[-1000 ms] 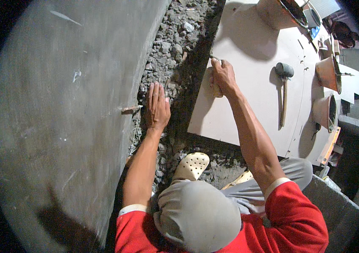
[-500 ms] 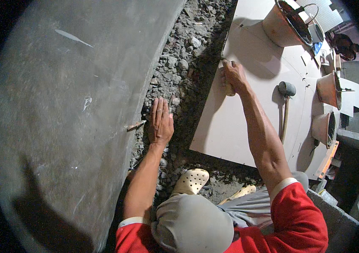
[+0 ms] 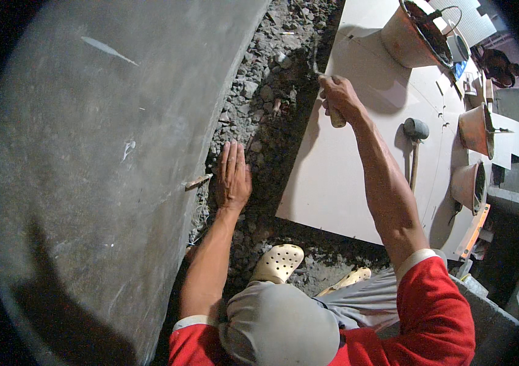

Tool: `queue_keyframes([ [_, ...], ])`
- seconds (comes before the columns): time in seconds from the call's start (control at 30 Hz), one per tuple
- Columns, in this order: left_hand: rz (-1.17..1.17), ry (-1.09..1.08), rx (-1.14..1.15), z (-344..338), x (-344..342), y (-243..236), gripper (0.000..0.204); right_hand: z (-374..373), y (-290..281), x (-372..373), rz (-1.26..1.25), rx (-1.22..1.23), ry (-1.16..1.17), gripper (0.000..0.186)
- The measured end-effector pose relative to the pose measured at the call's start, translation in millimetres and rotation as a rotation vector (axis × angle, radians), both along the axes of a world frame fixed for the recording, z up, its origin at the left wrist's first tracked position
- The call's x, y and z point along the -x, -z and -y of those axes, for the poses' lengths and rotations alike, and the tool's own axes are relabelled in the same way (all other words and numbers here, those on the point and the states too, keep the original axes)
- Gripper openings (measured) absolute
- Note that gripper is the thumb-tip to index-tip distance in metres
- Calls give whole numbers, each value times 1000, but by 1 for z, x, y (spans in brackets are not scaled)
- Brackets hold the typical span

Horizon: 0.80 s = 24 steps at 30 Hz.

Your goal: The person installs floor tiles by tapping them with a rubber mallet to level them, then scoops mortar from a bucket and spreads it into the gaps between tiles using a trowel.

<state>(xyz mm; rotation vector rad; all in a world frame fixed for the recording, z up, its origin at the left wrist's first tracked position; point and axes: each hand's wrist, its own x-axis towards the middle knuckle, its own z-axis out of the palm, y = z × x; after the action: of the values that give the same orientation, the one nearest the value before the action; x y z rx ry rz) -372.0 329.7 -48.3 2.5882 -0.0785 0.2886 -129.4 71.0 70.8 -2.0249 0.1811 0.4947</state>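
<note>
My left hand (image 3: 232, 177) lies flat on the rubble (image 3: 248, 91), fingers stretched out, close to the grey wall (image 3: 100, 183). Closed around the wooden handle (image 3: 337, 119) of a trowel is my right hand (image 3: 338, 97), over the left edge of the large pale tile surface (image 3: 326, 183). The trowel's thin metal neck (image 3: 316, 63) points away from me above the dark rubble strip; its blade is hard to make out. On the tiles to the right of my right forearm rests a rubber mallet (image 3: 416, 129) with a wooden handle.
A large mortar bucket (image 3: 409, 39) stands at the far end of the tiles. Two smaller buckets (image 3: 474, 131) (image 3: 467, 186) are at the right, near an orange-ended level (image 3: 474, 232). A short rod (image 3: 198, 182) sticks out by the wall. My pale clogs (image 3: 279, 262) stand on the rubble.
My right hand has shifted slightly away from me with the trowel, whose metal neck now shows over the rubble beyond the tile edge. My left hand has stayed in place.
</note>
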Motion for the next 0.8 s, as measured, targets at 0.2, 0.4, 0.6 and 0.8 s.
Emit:
queue_keyframes([
  [0.2,-38,-5,-33,0,-1,-4,56,15,25,-15,102,-11,102,44],
  [0.4,-38,1,-20,1,0,-6,56,29,47,-41,-28,-50,148,40],
  [0.6,-23,-1,-26,0,-1,-2,55,20,10,-46,-20,-24,-93,45],
  [0.8,-10,13,-8,-1,-2,-2,55,11,-3,-42,35,-98,115,37],
])
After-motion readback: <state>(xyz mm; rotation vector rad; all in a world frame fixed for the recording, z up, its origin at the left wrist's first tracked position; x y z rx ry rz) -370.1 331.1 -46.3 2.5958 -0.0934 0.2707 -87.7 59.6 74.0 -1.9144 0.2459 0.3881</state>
